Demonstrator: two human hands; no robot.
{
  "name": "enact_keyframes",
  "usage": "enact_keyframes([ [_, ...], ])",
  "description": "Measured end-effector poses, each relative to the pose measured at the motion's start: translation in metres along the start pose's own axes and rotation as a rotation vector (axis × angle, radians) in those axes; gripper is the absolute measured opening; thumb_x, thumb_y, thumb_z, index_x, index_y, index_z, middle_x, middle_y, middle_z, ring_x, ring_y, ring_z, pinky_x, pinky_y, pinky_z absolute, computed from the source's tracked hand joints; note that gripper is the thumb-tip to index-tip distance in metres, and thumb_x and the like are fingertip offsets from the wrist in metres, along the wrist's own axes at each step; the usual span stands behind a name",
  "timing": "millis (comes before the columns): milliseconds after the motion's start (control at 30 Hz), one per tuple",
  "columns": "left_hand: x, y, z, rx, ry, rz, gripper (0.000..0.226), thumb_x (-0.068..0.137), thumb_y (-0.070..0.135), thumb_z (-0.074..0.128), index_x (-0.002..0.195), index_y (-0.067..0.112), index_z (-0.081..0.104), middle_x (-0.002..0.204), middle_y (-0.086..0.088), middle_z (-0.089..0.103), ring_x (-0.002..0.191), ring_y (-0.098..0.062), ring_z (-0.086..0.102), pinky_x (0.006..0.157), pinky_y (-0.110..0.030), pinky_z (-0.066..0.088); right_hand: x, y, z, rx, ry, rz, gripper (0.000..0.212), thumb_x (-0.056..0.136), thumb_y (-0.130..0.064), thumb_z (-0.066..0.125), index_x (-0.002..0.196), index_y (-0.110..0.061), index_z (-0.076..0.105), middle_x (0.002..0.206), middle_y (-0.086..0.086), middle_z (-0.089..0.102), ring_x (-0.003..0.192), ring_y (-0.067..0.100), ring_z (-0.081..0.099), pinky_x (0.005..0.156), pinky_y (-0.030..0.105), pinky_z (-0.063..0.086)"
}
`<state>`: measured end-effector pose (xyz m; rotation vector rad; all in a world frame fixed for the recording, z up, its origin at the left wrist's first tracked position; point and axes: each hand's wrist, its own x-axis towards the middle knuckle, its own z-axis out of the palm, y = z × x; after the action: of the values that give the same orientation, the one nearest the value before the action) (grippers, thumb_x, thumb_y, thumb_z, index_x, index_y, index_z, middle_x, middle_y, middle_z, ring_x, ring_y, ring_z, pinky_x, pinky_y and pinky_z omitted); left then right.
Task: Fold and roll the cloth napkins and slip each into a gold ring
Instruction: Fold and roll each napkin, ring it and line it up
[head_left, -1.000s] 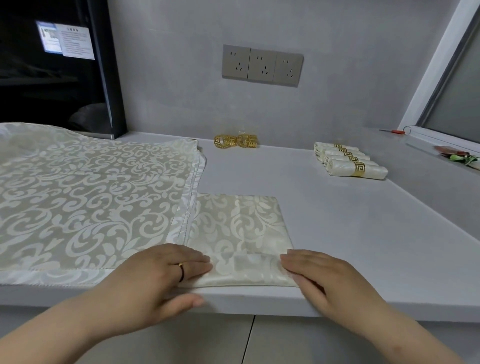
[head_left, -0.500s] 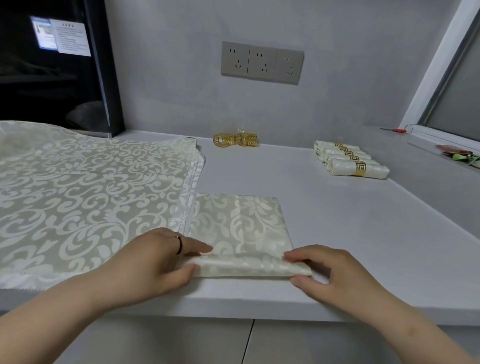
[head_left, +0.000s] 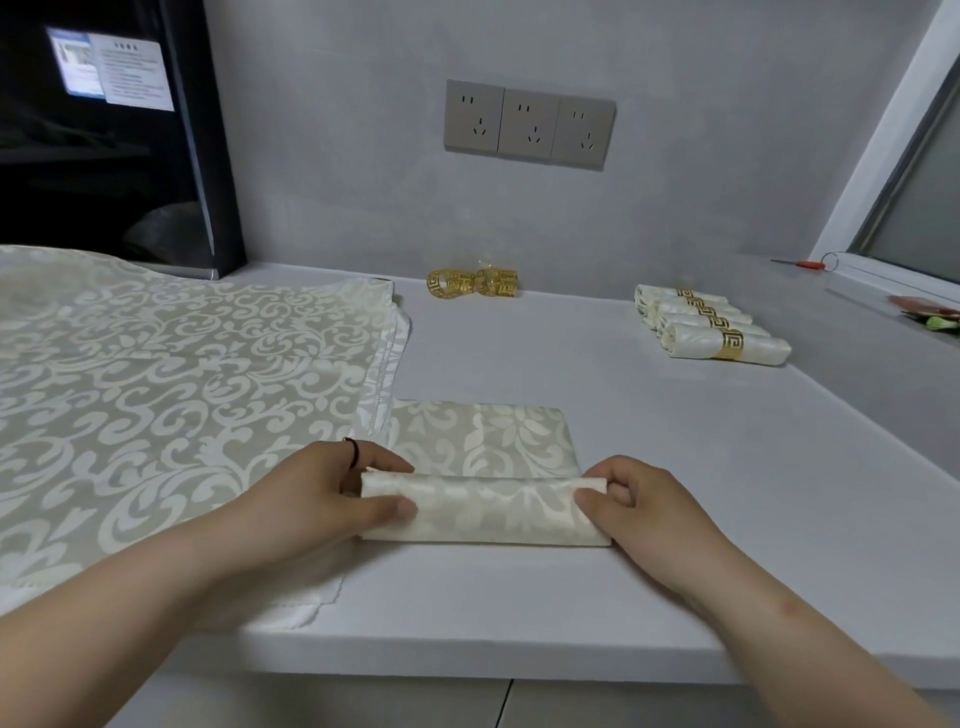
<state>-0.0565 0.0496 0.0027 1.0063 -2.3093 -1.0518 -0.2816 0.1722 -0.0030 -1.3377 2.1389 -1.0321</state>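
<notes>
A cream damask napkin (head_left: 483, 441) lies folded on the grey counter, its near part rolled into a tube (head_left: 488, 512). My left hand (head_left: 322, 493) grips the roll's left end, thumb in front and fingers behind. My right hand (head_left: 639, 504) pinches the right end the same way. Loose gold rings (head_left: 471, 283) lie by the back wall. Several rolled napkins in gold rings (head_left: 711, 330) sit side by side at the back right.
A stack of flat damask napkins (head_left: 171, 389) covers the counter's left side, touching the folded one. A black appliance (head_left: 119, 135) stands at the back left. Wall sockets (head_left: 530, 124) are above the rings. The counter edge (head_left: 467, 654) runs close in front. A window sill (head_left: 883, 280) is at right.
Both hands went from pressing flat on the napkin's near edge to gripping it and rolling it away from me; the roll has grown thicker and moved further up the napkin.
</notes>
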Motion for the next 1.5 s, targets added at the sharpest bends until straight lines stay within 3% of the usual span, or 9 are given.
enact_keyframes([
  [200,0.005,0.003,0.003,0.092,0.107,-0.027,0.005,0.086,0.033,0.058,0.088,0.036,0.055,0.043,0.024,0.05,0.051,0.007,0.05,0.052,-0.009,0.035,0.004,-0.005,0.008,-0.202,0.067,-0.068,0.006,0.092,-0.027,0.048,0.095,-0.023,0.045,0.065,-0.007,0.04,0.057,0.007,0.039,0.055,0.019,0.032],
  [333,0.01,0.0,0.008,0.39,0.232,0.022,0.042,0.083,0.053,0.052,0.119,0.031,0.05,0.078,0.019,0.047,0.075,-0.004,0.049,0.061,-0.013,0.032,0.005,-0.006,0.011,-0.295,0.124,-0.117,0.021,0.091,-0.03,0.05,0.099,-0.025,0.032,0.074,-0.012,0.037,0.066,0.005,0.042,0.054,0.015,0.031],
  [433,0.01,-0.007,0.007,0.556,0.336,0.324,0.038,0.078,0.043,0.059,0.111,0.025,0.056,0.097,0.012,0.05,0.083,-0.01,0.054,0.069,-0.019,0.035,0.005,0.0,0.01,-0.317,0.134,-0.193,0.02,0.089,-0.025,0.053,0.098,-0.027,0.036,0.097,-0.013,0.035,0.077,0.003,0.045,0.06,0.015,0.032],
  [600,0.003,-0.014,0.001,0.663,0.054,0.662,0.031,0.093,0.036,0.038,0.098,0.024,0.066,0.098,0.011,0.066,0.09,-0.006,0.055,0.079,-0.017,0.038,-0.001,0.009,0.003,-0.527,0.075,-0.527,0.03,0.085,-0.034,0.043,0.09,-0.018,0.068,0.097,-0.012,0.063,0.089,0.003,0.046,0.076,0.004,0.04],
  [767,0.0,-0.023,-0.002,0.742,-0.021,0.608,0.042,0.086,0.048,0.036,0.12,0.028,0.049,0.114,0.014,0.063,0.109,-0.001,0.045,0.089,-0.006,0.033,-0.01,0.02,-0.003,-0.546,-0.147,-0.408,0.092,0.057,-0.089,0.017,0.137,-0.042,0.024,0.125,-0.042,0.009,0.117,-0.02,0.008,0.088,-0.011,0.0],
  [1000,0.011,-0.014,0.002,0.56,0.005,0.413,0.058,0.077,0.038,0.035,0.135,0.042,0.035,0.116,0.038,0.032,0.125,0.01,0.025,0.084,0.011,0.012,-0.002,0.009,-0.001,-0.463,0.038,-0.453,0.028,0.091,-0.023,0.05,0.118,-0.022,0.058,0.111,-0.01,0.06,0.106,0.006,0.047,0.081,0.0,0.028],
  [1167,-0.003,-0.005,-0.008,0.209,-0.125,0.227,0.042,0.064,0.06,0.046,0.104,0.05,0.046,0.1,0.051,0.048,0.101,0.02,0.046,0.08,0.002,0.036,-0.015,0.004,-0.013,-0.161,-0.086,-0.235,0.012,0.087,-0.024,0.055,0.085,-0.031,0.065,0.089,-0.005,0.066,0.088,0.007,0.058,0.078,0.018,0.043],
  [1333,0.0,-0.002,0.0,-0.012,0.035,0.059,0.016,0.083,0.027,0.065,0.095,0.035,0.058,0.053,0.011,0.06,0.051,-0.001,0.055,0.056,-0.008,0.042,-0.009,0.002,-0.009,0.029,0.009,-0.09,0.006,0.088,-0.024,0.057,0.084,-0.02,0.06,0.079,0.005,0.065,0.068,0.012,0.054,0.059,0.017,0.038],
  [1500,0.013,0.002,0.009,0.24,0.289,0.038,0.037,0.087,0.037,0.057,0.122,0.027,0.05,0.095,0.016,0.052,0.071,-0.004,0.051,0.066,-0.02,0.037,0.007,-0.001,0.005,-0.085,0.128,-0.039,0.023,0.089,-0.03,0.055,0.102,-0.02,0.038,0.063,-0.007,0.043,0.061,0.008,0.044,0.055,0.02,0.033],
])
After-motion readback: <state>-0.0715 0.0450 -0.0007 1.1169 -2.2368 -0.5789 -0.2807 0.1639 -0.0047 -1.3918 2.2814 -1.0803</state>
